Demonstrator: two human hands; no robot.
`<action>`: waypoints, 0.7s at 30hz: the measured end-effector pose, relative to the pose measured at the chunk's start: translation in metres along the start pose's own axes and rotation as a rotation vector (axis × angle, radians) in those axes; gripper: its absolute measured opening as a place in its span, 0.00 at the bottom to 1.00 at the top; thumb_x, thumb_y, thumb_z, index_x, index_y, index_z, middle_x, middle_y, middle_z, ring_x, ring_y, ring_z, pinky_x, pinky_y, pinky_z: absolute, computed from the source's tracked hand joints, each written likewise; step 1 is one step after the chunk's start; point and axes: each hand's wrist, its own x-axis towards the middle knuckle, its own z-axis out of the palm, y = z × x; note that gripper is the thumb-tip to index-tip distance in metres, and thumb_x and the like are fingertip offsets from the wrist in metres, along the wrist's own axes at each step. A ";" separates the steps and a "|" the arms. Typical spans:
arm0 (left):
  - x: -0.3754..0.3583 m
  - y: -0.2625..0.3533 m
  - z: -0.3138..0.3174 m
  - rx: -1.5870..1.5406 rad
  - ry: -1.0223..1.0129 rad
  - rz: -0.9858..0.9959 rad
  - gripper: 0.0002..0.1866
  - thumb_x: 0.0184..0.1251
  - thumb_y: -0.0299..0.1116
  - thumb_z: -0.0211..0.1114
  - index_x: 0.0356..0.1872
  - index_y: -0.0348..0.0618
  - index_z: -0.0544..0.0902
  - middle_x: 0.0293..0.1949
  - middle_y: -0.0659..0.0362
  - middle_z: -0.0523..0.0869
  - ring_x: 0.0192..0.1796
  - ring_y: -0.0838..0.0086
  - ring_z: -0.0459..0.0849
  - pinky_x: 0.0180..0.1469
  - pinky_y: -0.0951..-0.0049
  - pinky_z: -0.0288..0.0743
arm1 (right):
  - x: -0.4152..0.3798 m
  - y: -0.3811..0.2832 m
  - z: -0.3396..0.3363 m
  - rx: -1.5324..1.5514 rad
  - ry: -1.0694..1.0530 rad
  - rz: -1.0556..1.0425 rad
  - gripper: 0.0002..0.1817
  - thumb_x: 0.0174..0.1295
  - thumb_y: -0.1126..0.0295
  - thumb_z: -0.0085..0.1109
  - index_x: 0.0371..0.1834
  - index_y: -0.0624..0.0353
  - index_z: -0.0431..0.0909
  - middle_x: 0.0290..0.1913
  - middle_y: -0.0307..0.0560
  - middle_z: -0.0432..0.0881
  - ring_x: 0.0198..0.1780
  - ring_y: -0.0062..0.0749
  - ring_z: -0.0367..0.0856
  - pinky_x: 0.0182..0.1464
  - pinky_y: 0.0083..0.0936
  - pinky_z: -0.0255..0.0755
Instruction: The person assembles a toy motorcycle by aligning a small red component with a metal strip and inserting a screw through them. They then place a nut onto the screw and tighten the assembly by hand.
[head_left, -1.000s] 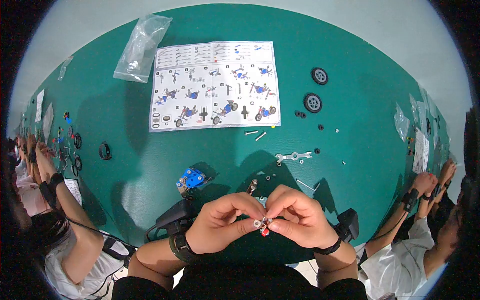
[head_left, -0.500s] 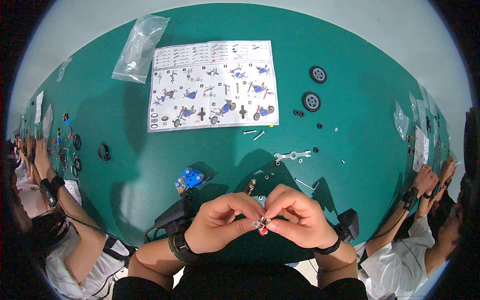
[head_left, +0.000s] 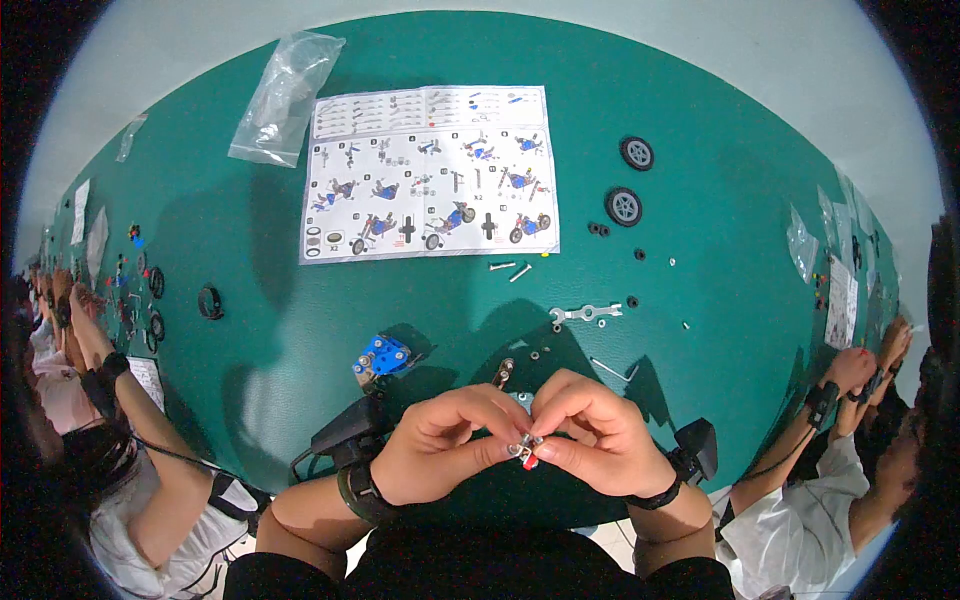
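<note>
Between my two hands, close to the table's near edge, is a small metal piece with a red part [head_left: 528, 460]. My left hand [head_left: 440, 447] pinches its left side between thumb and forefinger. From the right, my right hand [head_left: 602, 440] pinches the same piece; the fingertips hide much of it. Beyond my left hand lies a blue model assembly [head_left: 384, 356] with metal screws. A small metal bracket [head_left: 503, 373] rests just past my fingers, with small nuts near it. An L-shaped hex key [head_left: 613, 369] lies beyond my right hand.
A printed instruction sheet [head_left: 430, 175] lies mid-table beside a clear plastic bag [head_left: 285, 100]. To the right are two wheels [head_left: 623, 207], a flat wrench [head_left: 587, 313], two long screws [head_left: 520, 272] and black rings. Other people's arms [head_left: 165, 450] work at both sides.
The small piece tilts slightly between my fingertips, while both hands keep nearly the same place. The table view shifts very slightly.
</note>
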 end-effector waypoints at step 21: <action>0.001 0.004 0.004 0.076 -0.018 -0.049 0.06 0.59 0.20 0.60 0.36 0.40 0.79 0.38 0.58 0.81 0.43 0.73 0.78 0.47 0.74 0.70 | -0.001 -0.002 -0.004 -0.040 -0.010 0.037 0.10 0.58 0.83 0.53 0.42 0.62 0.71 0.39 0.42 0.70 0.42 0.24 0.73 0.44 0.19 0.69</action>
